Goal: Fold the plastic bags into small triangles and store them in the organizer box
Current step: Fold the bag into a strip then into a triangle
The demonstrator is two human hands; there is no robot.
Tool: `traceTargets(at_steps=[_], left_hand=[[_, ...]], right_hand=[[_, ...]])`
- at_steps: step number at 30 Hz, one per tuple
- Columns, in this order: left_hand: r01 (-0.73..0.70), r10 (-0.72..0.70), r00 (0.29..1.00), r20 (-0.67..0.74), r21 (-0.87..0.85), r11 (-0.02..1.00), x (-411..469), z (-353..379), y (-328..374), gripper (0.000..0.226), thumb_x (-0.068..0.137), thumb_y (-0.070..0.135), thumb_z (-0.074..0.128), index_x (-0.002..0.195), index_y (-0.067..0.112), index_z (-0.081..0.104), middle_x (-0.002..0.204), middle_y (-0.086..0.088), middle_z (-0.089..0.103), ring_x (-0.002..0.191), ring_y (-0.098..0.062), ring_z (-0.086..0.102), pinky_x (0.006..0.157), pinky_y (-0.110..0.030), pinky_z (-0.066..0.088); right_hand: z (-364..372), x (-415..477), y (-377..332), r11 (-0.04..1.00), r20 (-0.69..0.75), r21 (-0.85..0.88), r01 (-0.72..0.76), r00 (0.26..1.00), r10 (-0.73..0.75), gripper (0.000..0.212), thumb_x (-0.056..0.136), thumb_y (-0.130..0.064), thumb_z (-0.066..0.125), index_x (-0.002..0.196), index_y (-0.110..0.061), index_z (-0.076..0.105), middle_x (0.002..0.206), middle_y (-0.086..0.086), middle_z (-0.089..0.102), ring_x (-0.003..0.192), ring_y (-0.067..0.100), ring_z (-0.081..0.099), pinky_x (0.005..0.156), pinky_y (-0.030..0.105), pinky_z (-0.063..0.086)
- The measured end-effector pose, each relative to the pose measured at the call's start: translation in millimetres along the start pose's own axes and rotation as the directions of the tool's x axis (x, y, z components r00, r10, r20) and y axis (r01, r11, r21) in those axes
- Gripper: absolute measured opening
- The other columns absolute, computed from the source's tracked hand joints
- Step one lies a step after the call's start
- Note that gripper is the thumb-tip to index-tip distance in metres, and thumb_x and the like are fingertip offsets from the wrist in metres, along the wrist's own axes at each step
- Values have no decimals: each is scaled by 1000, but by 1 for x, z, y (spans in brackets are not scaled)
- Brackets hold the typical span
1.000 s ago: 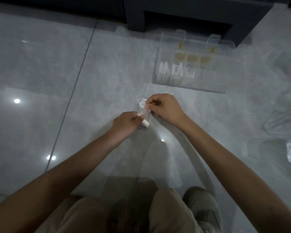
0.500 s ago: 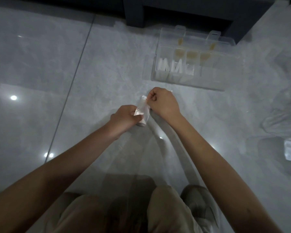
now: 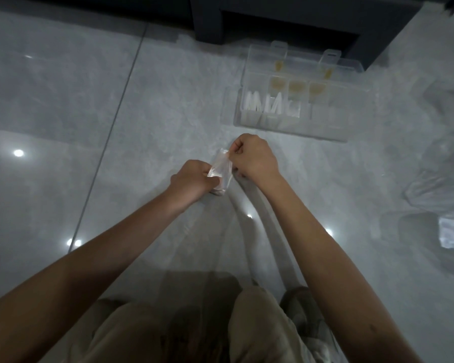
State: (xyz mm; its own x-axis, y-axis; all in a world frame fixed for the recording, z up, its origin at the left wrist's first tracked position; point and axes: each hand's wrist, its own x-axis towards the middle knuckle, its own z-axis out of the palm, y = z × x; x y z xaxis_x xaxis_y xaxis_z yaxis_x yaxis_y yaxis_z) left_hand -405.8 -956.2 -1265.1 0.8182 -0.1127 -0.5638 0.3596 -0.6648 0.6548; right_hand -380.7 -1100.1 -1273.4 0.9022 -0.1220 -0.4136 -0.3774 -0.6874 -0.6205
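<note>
A clear plastic bag, folded into a narrow strip [image 3: 221, 169], is held above the grey floor between both hands. My left hand [image 3: 194, 180] grips its lower end, thumb on top. My right hand [image 3: 254, 157] pinches the strip's upper edge with curled fingers. The strip's loose tail trails down toward my lap. A transparent organizer box [image 3: 333, 119] lies open on the floor beyond my hands. Its left compartments hold several white folded triangles [image 3: 270, 104], and a row behind them holds yellowish ones [image 3: 296, 86].
Loose crumpled plastic bags [image 3: 440, 184] are piled on the floor at the right. A dark cabinet base [image 3: 286, 19] stands behind the box. My knees in beige trousers [image 3: 260, 328] fill the bottom of the view.
Both hands have shifted slightly up and left with the strip. The folded end has turned between the fingers, and my right hand has closed tighter on its upper edge.
</note>
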Motion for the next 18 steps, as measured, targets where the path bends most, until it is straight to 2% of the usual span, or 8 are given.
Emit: traceTargets(at_steps=[4,10,12,14,16,18], left_hand=[[11,-11,1000,9,-8,1000,2,-1,1,15,56,36,56,55,21,58,53,7,48,62,-16,47,72,-32,33],[28,-29,999,-27,-41,999,-2,1,0,15,54,37,60,61,25,63,72,-7,67,79,-27,63,82,-40,46],[29,-29,999,-39,10,1000,-4,2,0,18,53,40,59,64,26,61,71,0,64,84,-26,64,84,-39,47],[19,-13,996,-87,69,997,-10,6,-1,31,56,44,63,79,24,65,76,7,60,92,-24,64,87,-37,47],[10,27,981,-195,183,983,-18,12,-5,36,68,45,74,94,21,69,89,7,57,104,-22,59,88,-31,39],[-13,91,964,-251,297,955,-25,16,-12,31,71,45,77,90,21,72,99,3,55,111,-25,52,84,-29,31]], right_hand=[[2,0,-1,999,-21,-38,1,1000,-2,14,86,-11,50,82,-21,60,85,4,70,77,25,67,75,35,56],[0,1,-3,997,-21,-81,-14,1000,12,16,87,-13,51,87,-15,67,84,4,71,82,22,67,72,31,54],[-1,2,-3,995,-2,-97,-28,1000,28,13,89,-17,53,91,-16,66,87,3,71,84,20,67,71,29,52],[-2,2,-2,994,0,-103,-39,999,39,10,90,-20,54,91,-18,63,90,2,71,86,20,66,70,28,50],[-1,1,-2,994,-3,-99,-38,999,37,6,89,-19,54,89,-20,60,91,1,71,88,20,66,69,28,46],[0,0,-2,994,-8,-97,-40,999,40,5,89,-20,54,88,-22,58,93,1,70,90,20,65,69,27,43]])
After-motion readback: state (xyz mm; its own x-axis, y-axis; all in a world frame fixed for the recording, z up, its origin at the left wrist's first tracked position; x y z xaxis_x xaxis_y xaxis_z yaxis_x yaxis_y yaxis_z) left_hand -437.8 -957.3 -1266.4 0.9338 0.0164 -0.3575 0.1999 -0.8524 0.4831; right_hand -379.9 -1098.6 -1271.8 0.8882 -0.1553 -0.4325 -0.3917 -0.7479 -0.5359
